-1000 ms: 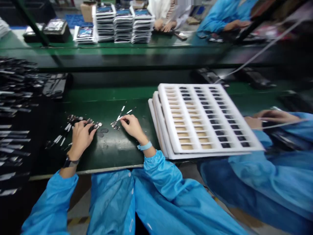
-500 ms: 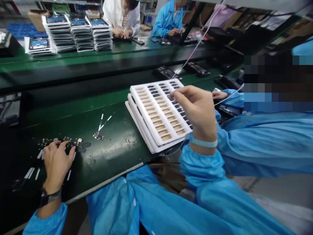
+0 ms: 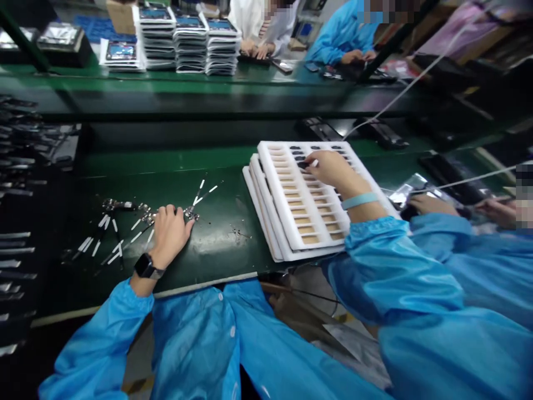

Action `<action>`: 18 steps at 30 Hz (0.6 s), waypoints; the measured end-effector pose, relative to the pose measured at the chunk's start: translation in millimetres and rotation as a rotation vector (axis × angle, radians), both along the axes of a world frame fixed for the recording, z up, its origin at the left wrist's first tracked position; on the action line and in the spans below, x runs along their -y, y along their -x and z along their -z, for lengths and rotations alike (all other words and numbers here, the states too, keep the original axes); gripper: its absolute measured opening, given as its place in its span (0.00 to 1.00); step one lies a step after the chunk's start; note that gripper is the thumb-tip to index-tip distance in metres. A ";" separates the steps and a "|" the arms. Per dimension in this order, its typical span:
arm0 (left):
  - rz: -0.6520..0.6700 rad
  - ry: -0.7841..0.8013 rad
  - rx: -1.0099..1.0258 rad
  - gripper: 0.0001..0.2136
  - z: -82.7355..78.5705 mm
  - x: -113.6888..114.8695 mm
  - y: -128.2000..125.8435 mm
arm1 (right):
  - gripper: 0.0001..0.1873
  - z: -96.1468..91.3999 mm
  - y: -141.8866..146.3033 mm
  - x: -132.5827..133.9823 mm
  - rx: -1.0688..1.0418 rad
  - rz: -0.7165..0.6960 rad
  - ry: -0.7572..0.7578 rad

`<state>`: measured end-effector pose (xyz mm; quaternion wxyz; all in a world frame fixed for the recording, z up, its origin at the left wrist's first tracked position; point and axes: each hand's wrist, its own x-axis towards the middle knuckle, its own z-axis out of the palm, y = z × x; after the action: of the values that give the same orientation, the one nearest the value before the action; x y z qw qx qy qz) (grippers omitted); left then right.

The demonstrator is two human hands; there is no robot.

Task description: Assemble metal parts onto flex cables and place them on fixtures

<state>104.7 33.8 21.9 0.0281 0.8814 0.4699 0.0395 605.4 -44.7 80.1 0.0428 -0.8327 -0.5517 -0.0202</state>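
My right hand is over the white foam tray, its thumb and fingertips pinched on a small dark part at a slot in the second column. A small white spot shows at the fingertips. Dark pieces fill the far slots there; the nearer ones show a tan bottom. My left hand rests on the green bench, fingers slightly apart and bent down. Beside its thumb and index finger lies a small circuit piece with two white-striped tails. More such flex-cable parts lie to its left, some partly under the hand.
More foam trays lie under the top one. Dark strip-like parts are heaped at far left. Across the bench stand stacks of white-sleeved panels. A co-worker's hand is close on the right, and a white cable slants overhead.
My view has turned left. My left hand has moved right across the bench to the circuit piece with two tails. My right hand has come down to the tray's far slots.
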 end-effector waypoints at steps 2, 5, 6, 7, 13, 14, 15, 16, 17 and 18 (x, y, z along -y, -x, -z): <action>-0.009 0.006 0.027 0.17 3.6 3.5 -7.3 | 0.17 -0.8 -2.8 0.6 0.027 -0.050 0.048; -0.007 0.005 0.051 0.14 6.6 3.7 -13.5 | 0.16 -0.8 -4.3 0.3 0.073 -0.123 0.086; -0.011 0.006 0.066 0.13 7.0 2.8 -14.1 | 0.15 -0.6 -4.0 -0.3 0.088 -0.146 0.088; -0.017 0.006 0.085 0.13 7.3 1.8 -14.1 | 0.15 -0.6 -3.5 -1.0 0.099 -0.164 0.087; 0.016 0.010 0.141 0.14 11.4 -4.7 -10.1 | 0.08 -16.2 2.2 2.3 -0.004 -0.144 0.004; 0.020 0.007 0.128 0.14 12.8 -5.7 -9.7 | 0.07 -21.0 3.1 4.9 -0.041 -0.134 -0.040; 0.021 0.003 0.118 0.14 14.3 -6.6 -9.5 | 0.07 -25.7 4.1 8.0 -0.090 -0.122 -0.103; 0.020 0.000 0.111 0.14 15.6 -7.5 -9.5 | 0.08 -30.1 5.4 11.6 -0.162 -0.108 -0.183; 0.018 -0.001 0.110 0.14 16.6 -8.2 -9.6 | 0.11 -34.0 7.3 15.4 -0.260 -0.091 -0.274; 0.017 -0.002 0.113 0.13 17.3 -8.6 -9.9 | 0.13 -37.2 9.9 19.1 -0.383 -0.072 -0.370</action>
<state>114.6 42.5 4.6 0.0540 0.8819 0.4599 0.0891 595.4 -63.8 117.2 0.2985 -0.7791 -0.5499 0.0390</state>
